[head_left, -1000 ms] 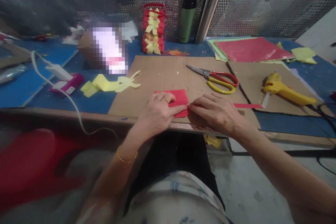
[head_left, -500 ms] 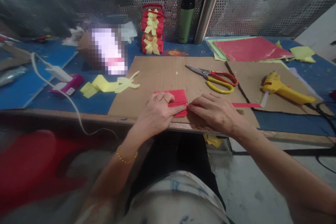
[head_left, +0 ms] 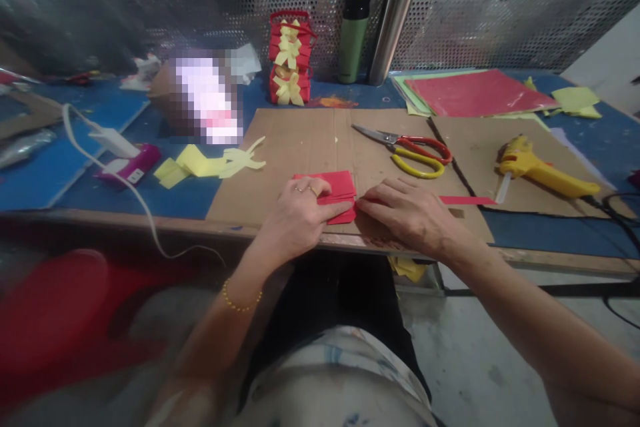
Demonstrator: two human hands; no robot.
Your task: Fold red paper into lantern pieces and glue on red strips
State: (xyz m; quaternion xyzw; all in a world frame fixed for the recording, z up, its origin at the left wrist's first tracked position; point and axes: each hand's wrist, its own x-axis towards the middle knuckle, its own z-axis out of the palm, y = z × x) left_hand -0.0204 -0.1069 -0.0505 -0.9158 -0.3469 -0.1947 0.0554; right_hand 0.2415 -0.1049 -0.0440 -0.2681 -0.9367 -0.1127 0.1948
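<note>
Under my left hand, a folded piece of red paper lies at the front of a cardboard sheet. My left fingers are closed on it, the index finger lying along its lower folds. My right hand rests just right of it, fingers bunched together, with the tips touching the paper's right edge. From behind that hand a narrow red paper strip runs right toward a yellow glue gun. The part of the strip under my right fingers is hidden.
Scissors with red and yellow handles lie beyond my right hand. Cut yellow paper and a purple power adapter are at left. A red paper lantern, a green tumbler and a steel flask stand behind.
Both hands and the red paper stay nearly in place. Only a very slight shift of the whole view shows.
</note>
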